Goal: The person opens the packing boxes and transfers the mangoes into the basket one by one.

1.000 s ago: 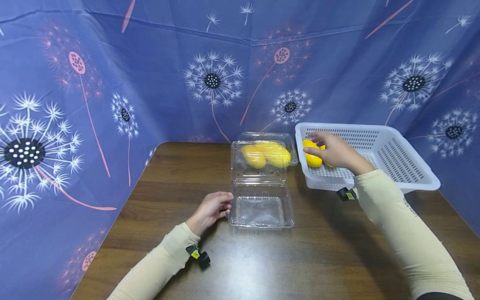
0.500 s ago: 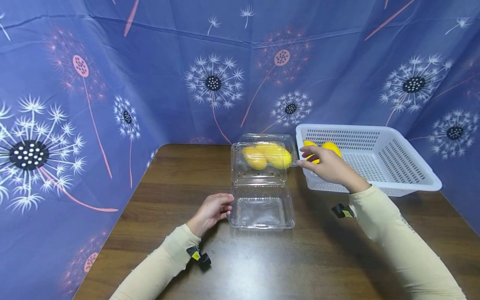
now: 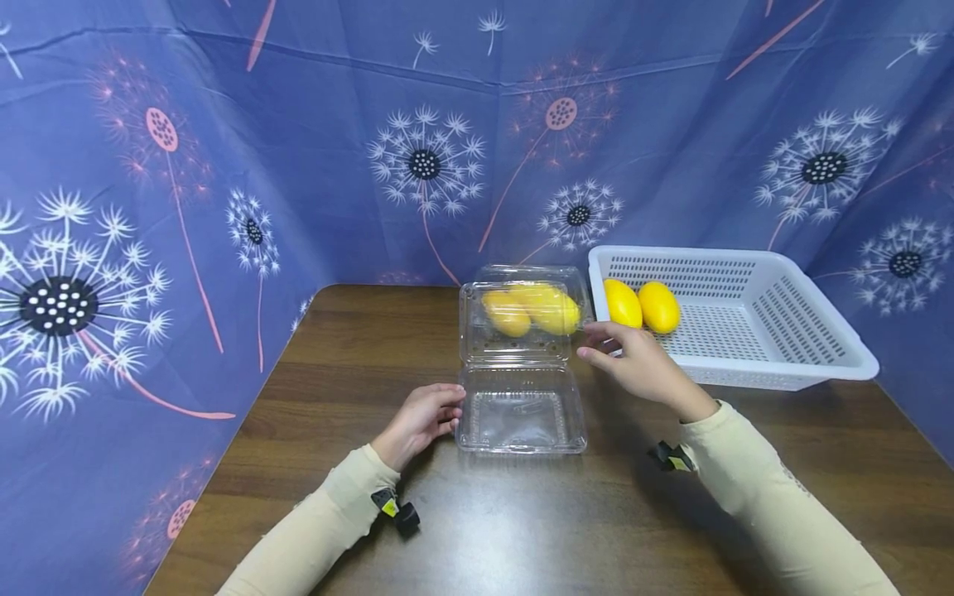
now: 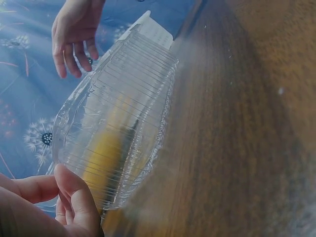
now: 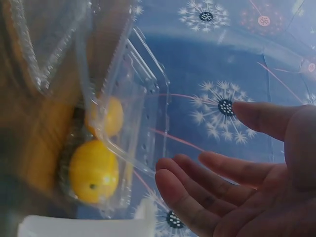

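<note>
My left hand (image 3: 421, 418) pinches the left edge of a clear plastic clamshell box (image 3: 522, 443) lying open on the table; the left wrist view shows thumb and fingers at its rim. No fruit lies in the near half. Through the raised far half, smooth oval yellow fruits (image 3: 507, 313) show in clear plastic behind; where one piece of plastic ends and another begins is hard to tell. My right hand (image 3: 633, 364) hovers in front of the basket's left end, holding nothing, fingers relaxed and apart. Two more yellow fruits (image 3: 659, 307) lie in the white basket (image 3: 820, 371).
The basket, with slotted sides, stands at the back right of the brown wooden table (image 3: 358, 348). A blue dandelion-print cloth (image 3: 313, 165) hangs close behind. Each sleeved wrist wears a small black camera (image 3: 406, 519).
My right hand has come out of the basket, moving left and toward me, uncovering the two fruits there. My left hand stays on the box edge.
</note>
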Demonstrator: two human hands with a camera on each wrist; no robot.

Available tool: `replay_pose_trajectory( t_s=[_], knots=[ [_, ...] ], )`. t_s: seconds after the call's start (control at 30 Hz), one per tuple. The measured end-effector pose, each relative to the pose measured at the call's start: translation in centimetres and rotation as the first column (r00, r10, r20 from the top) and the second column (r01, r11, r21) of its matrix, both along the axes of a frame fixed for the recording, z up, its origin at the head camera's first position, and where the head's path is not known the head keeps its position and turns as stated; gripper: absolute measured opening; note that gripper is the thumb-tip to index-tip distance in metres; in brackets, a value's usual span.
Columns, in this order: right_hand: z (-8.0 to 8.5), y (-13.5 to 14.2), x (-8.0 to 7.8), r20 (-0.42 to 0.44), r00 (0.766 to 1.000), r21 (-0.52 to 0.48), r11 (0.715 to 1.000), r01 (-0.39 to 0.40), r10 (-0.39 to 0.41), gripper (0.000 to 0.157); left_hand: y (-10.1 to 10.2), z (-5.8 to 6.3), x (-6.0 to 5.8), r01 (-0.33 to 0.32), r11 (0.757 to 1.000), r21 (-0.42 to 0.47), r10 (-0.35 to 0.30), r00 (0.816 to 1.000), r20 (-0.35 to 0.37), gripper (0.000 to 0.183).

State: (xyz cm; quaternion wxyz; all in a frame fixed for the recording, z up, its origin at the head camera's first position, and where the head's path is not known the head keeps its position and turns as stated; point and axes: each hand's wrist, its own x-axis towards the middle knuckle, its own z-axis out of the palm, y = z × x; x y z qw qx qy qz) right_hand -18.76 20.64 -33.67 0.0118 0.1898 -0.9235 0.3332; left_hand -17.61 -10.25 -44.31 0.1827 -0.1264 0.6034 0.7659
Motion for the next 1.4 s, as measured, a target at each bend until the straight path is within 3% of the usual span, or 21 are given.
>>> replay_pose_trajectory(
  t_s=[0.37,0.63,0.9,1.13,1.4],
  knots=[
    [-2.5,-0.1,0.8,0.042,0.999,-0.02,1.0,0.013,-0.013,0.044,0.0,0.0,0.0,0.006,1.0,0.0,-0.006,1.0,0.002,0.018],
    [-3.8,-0.3,1.2,0.107,0.994,-0.097,0.995,0.026,-0.015,0.045,0.0,0.0,0.0,-0.001,1.0,0.001,0.001,1.0,0.001,0.018],
    [-5.3,-0.2,1.3,0.107,0.993,-0.122,0.991,0.056,-0.043,0.044,0.1,0.1,0.1,-0.005,1.0,0.004,0.005,1.0,0.006,0.016],
    [-6.8,-0.1,1.4,0.2,0.977,-0.219,0.969,0.112,-0.068,0.05,0.2,0.0,0.1,-0.01,1.0,0.004,0.01,1.0,-0.004,0.014],
    [-7.7,0.1,1.6,0.264,0.959,-0.229,0.96,0.162,-0.099,0.05,0.3,-0.1,-0.1,-0.015,1.0,0.016,0.015,1.0,-0.005,0.015]
  ],
)
